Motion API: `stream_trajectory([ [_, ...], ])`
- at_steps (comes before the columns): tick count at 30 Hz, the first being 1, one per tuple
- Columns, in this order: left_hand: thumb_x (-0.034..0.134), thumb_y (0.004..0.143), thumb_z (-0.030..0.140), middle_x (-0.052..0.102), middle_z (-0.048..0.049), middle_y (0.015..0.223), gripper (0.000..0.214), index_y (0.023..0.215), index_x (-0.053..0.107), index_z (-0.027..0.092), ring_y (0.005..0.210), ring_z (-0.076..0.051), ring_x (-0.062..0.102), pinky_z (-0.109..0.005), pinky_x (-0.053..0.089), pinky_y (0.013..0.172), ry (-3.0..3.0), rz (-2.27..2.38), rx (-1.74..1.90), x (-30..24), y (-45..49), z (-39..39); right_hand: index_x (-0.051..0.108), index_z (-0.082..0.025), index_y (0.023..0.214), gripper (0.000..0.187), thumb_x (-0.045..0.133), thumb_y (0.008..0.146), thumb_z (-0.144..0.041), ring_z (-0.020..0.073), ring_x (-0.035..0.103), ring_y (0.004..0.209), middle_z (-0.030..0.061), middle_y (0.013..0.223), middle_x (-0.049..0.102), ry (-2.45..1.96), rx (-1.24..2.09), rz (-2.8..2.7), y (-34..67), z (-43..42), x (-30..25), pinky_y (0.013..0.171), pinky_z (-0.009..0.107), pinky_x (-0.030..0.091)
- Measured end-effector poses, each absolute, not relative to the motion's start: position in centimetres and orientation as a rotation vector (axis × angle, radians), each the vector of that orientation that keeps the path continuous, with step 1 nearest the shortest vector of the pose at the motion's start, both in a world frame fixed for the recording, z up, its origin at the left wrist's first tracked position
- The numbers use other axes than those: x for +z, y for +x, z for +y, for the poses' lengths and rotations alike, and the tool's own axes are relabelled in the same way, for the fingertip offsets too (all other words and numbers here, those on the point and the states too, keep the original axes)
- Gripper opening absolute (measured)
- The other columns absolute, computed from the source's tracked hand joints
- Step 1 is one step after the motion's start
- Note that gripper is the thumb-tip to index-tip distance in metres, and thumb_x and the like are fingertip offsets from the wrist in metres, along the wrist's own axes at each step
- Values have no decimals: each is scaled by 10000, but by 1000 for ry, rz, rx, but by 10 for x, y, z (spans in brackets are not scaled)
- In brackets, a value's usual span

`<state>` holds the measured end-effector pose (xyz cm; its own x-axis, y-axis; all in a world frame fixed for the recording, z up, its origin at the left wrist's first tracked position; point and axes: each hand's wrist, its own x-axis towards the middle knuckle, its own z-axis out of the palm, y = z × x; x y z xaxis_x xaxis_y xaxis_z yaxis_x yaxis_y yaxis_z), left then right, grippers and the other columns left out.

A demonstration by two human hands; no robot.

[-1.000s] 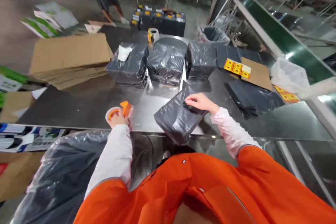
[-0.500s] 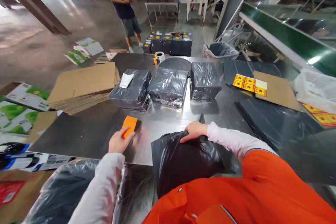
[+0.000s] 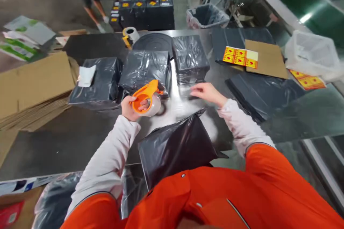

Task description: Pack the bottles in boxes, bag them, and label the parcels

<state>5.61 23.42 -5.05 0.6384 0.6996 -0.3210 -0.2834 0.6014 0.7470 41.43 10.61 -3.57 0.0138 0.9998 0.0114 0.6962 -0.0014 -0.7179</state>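
Note:
My left hand [image 3: 130, 108] grips an orange tape dispenser [image 3: 146, 98] with a clear tape roll, held above the steel table [image 3: 295, 118]. My right hand [image 3: 205, 93] hovers over the table past a black plastic-wrapped parcel [image 3: 177, 146], its fingers stretched forward and slightly blurred, holding nothing I can see. The parcel lies at the table's near edge against my orange vest. Three wrapped black bundles [image 3: 146, 68] stand in a row just beyond both hands.
Flattened cardboard [image 3: 32, 82] is stacked at the left. Yellow and red label sheets [image 3: 240, 57] lie on a cardboard piece at the right, beside black bags [image 3: 258, 93]. A tape roll [image 3: 130, 34] and black boxes [image 3: 145, 10] are at the back. A person's legs show far left.
My left hand lifted the dispenser up and toward the middle. My right hand let go of the black parcel and moved forward; the parcel now lies nearer to my body.

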Motion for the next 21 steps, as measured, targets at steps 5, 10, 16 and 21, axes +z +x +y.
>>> stream_trajectory([
  [5, 576, 677, 303, 492, 0, 607, 643, 1280, 635, 86, 419, -80, 329, -218, 339, 460, 702, 557, 479, -57, 103, 231, 735, -132, 1174, 578, 967, 671, -296, 190, 651, 948, 58, 1096, 732, -1412, 628, -1591, 368, 169, -48, 911, 323, 512],
  [10, 578, 671, 303, 483, 9, 597, 644, 1278, 667, 104, 433, -94, 361, -276, 483, 538, 708, 583, 457, -71, 117, 228, 732, -142, 929, 293, 905, 711, -232, 145, 575, 797, 18, 944, 689, -1435, 620, -1447, 363, 172, -78, 813, 289, 460],
  [16, 669, 644, 290, 568, 4, 621, 695, 1318, 666, 122, 474, -115, 453, -444, 627, 754, 873, 596, 273, -101, 114, 252, 713, -150, 665, 233, 917, 737, -237, 120, 573, 812, -22, 738, 699, -1527, 810, -1446, 388, 149, -89, 860, 255, 428],
  [21, 668, 603, 227, 620, -18, 611, 755, 1341, 656, 69, 457, -120, 455, -461, 630, 736, 986, 624, 68, -135, 107, 293, 615, -127, 604, 335, 894, 703, -284, 57, 499, 704, -38, 659, 661, -1748, 1024, -1223, 482, 97, -103, 739, 226, 384],
])
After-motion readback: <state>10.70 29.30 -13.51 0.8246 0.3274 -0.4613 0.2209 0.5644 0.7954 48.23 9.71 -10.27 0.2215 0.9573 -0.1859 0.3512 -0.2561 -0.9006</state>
